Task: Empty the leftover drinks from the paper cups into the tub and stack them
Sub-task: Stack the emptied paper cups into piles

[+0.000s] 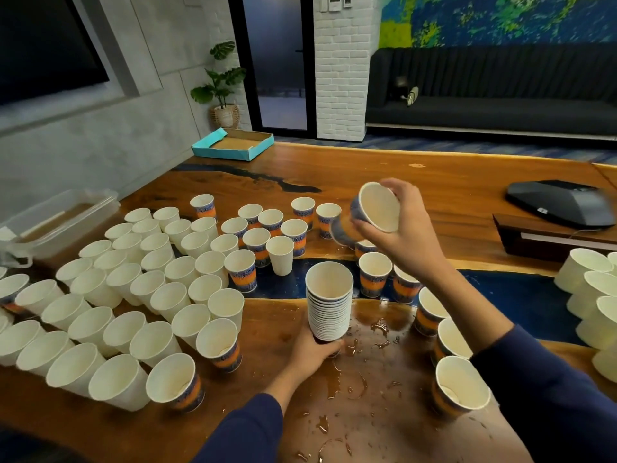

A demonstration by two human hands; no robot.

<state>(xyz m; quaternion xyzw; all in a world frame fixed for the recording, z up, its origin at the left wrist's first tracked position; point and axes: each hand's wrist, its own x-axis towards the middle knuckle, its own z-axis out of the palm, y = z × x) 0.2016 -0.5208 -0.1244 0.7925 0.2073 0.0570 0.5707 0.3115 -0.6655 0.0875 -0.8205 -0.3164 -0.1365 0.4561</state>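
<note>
My left hand grips the bottom of a tall stack of paper cups standing on the wet wooden table. My right hand holds a single patterned paper cup tilted on its side above the table, its empty mouth facing me; a second blurred cup shows just below it. Many loose paper cups, white and blue-orange patterned, stand to the left and behind. The clear plastic tub with brown liquid sits at the far left.
Spilled drops and puddles cover the table near me. Stacks of white cups lie on their sides at the right edge. A black device sits on a dark box at right, and a teal cardboard tray rests at the far table end.
</note>
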